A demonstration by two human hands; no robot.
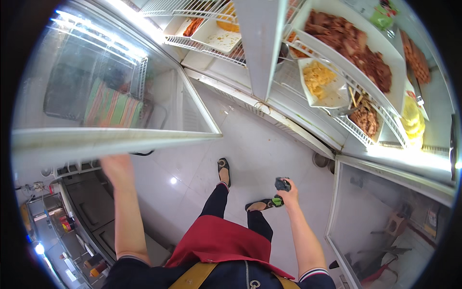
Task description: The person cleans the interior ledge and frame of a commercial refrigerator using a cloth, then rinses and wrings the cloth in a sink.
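Note:
My left hand (pixel 117 169) is at the frame of the open left glass door (pixel 108 141) of a display refrigerator. It is blurred, and its fingers are hidden by the door frame, so I cannot tell whether they grip it. Lower right, my right hand (pixel 288 195) is closed around a dark crumpled bundle (pixel 282 184), perhaps cloth or plastic. A green patch shows at the bundle's lower part. That hand is over the floor, between my shoe and the open right glass door (pixel 382 216).
Wire shelves (pixel 223 57) in the refrigerator carry white trays of food. Sliced meat (pixel 346 43) fills a large tray, with a bowl of yellow food (pixel 317 77) below. A divider (pixel 260 50) splits the two bays. Metal bowls (pixel 320 160) sit on the floor. Grey drawers (pixel 86 202) stand at left.

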